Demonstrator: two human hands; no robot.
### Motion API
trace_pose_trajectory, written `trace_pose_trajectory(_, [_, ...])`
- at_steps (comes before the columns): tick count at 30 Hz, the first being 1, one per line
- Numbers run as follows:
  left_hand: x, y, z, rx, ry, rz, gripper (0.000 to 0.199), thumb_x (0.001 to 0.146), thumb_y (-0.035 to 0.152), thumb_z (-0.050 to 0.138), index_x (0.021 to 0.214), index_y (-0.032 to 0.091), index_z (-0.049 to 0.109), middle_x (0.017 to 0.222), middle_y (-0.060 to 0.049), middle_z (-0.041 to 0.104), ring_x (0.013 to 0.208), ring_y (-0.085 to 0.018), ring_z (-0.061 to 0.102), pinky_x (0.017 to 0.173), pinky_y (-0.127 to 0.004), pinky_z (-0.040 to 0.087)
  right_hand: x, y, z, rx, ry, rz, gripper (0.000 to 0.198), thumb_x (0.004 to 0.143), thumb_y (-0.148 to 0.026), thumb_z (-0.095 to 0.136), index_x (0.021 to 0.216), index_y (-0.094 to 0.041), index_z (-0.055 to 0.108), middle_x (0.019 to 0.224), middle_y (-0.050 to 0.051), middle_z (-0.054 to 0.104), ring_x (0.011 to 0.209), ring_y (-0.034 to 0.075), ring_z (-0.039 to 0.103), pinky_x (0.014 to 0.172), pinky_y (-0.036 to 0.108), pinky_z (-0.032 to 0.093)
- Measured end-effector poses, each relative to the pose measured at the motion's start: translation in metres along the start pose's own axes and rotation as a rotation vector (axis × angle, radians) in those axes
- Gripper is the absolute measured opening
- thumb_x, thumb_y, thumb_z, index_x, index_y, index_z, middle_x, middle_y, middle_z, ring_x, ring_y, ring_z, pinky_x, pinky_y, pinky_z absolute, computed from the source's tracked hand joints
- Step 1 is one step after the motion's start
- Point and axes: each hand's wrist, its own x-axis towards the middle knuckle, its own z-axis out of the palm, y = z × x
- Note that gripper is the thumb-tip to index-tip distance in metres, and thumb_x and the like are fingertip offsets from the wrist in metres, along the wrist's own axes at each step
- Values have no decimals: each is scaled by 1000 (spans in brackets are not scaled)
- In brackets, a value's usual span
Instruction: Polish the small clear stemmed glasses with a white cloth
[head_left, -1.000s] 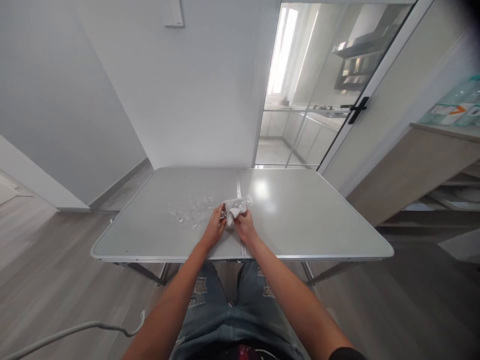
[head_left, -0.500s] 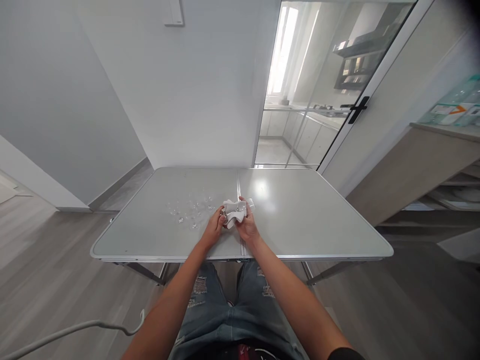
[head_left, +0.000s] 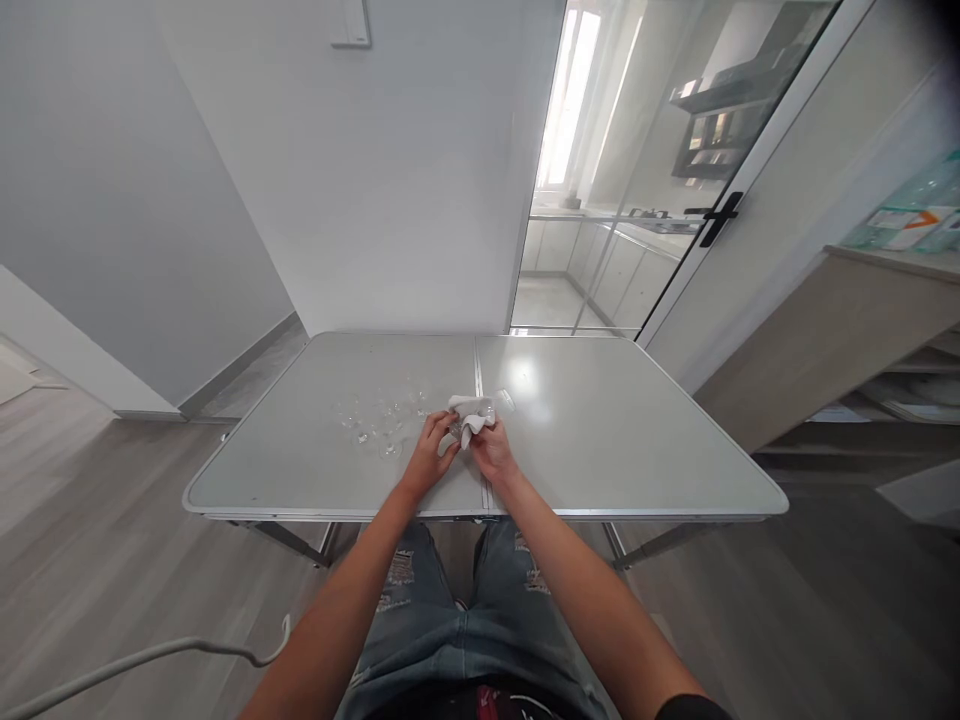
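Bottles (head_left: 911,220) rest on a shelf unit (head_left: 832,335), right of a black-handled glass door (head_left: 637,170).

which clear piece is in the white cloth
The clear piece between left hand and right hand, partly wrapped in white cloth; the others sit on the table, further left.

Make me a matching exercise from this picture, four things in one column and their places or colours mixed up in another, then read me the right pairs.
Things:
1. White cloth
2. Scattered clear items
3. Door handle
4. Cord with a curved end

Places or colours:
A. Black
B. At the lower left of the picture, beyond the table's near edge
C. Between the left hand and the right hand
D. On the left half of the table

Right pairs: 1-C, 2-D, 3-A, 4-B.
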Motion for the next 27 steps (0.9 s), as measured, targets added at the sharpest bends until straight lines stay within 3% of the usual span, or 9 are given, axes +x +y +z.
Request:
trace_pose_trajectory(6, [0, 3, -1, 111, 3, 58, 43, 96, 26, 58, 138, 26, 54, 131, -14, 54, 127, -25, 53, 110, -48, 47, 1, 2, -1, 57, 30, -31, 35, 64, -16, 86, 91, -23, 65, 85, -3, 72, 76, 13, 67, 70, 23, 55])
trace_pose_trajectory(13, [1, 6, 2, -21, 39, -66, 44, 97, 38, 58, 138, 23, 51, 129, -13, 53, 117, -22, 58, 100, -40, 55, 0, -5, -10, 146, 81, -115, 41, 60, -22, 87, 95, -26, 65, 91, -4, 72, 80, 12, 66, 76, 24, 55])
trace_pose_trajectory(17, [0, 2, 1, -62, 50, -145, 45, 99, 43, 53, 139, 22, 49, 125, -13, 58, 109, -20, 62, 96, -38, 56, 1, -7, -13, 142, 118, -145, 35, 68, -33, 85, 97, -27, 66, 94, -2, 73, 85, 13, 66, 82, 28, 54])
trace_pose_trajectory(22, [1, 1, 1, -17, -25, -201, 45, 102, 43, 45, 139, 18, 47, 123, -15, 62, 107, -22, 62, 95, -38, 51, 2, 1, -8, 83, 51, -65, 32, 65, -24, 86, 92, -25, 69, 90, -1, 74, 80, 14, 67, 76, 26, 54])
trace_pose_trajectory(27, [4, 1, 0, -9, -85, -181, 36, 102, 43, 45, 124, 16, 52, 110, -11, 64, 97, -21, 61, 87, -35, 50, 3, 10, -2, -24, -1, -39, 23, 66, -20, 86, 84, -21, 71, 82, -1, 73, 74, 12, 66, 72, 23, 53])
